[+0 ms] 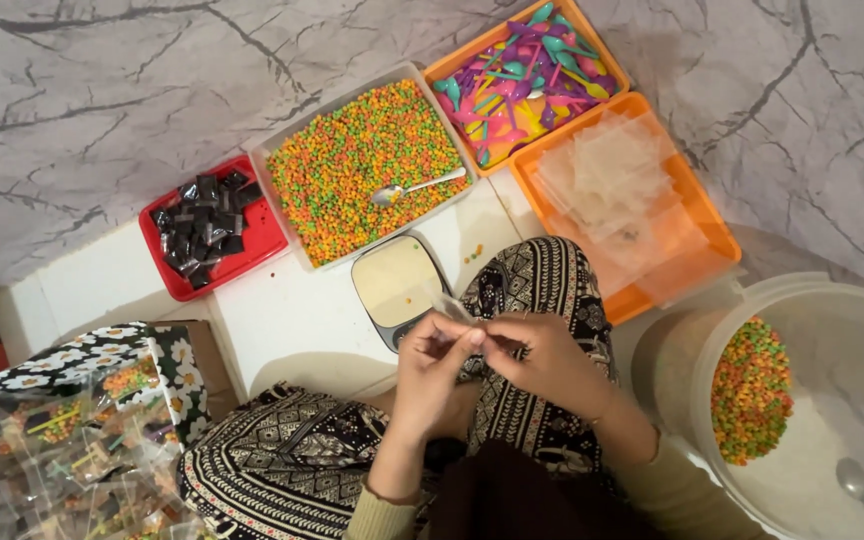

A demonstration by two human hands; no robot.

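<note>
Over my lap: both hands meet above the patterned trousers, just before the scale (399, 285).
Left hand (432, 365): grip pinched together on one edge of a small clear pouch (455, 310).
Right hand (542, 360): grip pinched together on the opposite edge of the same pouch.
Pouch position: held in the air between my fingertips, clear of the white surface (292, 310).
Nearby: grey tray of coloured pellets (367, 165) with a metal spoon (414, 187) lies beyond the scale; orange tray of clear pouches (642, 200) sits to the right.
Handling judgement: thin film looks slippery; I should rub the edges apart lightly, keeping the mouth upward.
</note>
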